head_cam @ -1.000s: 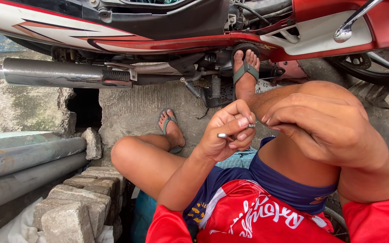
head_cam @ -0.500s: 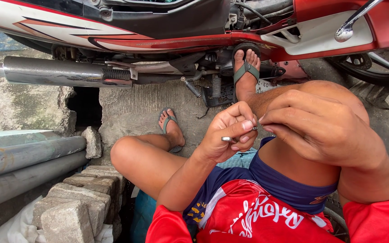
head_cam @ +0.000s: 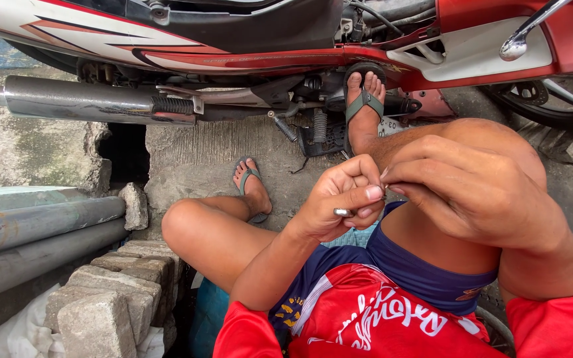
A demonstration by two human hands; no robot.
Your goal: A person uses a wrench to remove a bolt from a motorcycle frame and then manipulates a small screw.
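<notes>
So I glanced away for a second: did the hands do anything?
Barely. The left hand still pinches the small metal piece, which now pokes out a bit lower. The right hand has closed in, its fingertips meeting the left's. Legs, sandals and motorbike are unchanged.

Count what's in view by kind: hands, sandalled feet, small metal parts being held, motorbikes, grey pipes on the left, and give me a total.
Hands: 2, the left hand and the right hand
Sandalled feet: 2, the near foot and the far foot
Small metal part: 1, in the left hand
Motorbike: 1
Grey pipes: 2
Total: 8
</notes>
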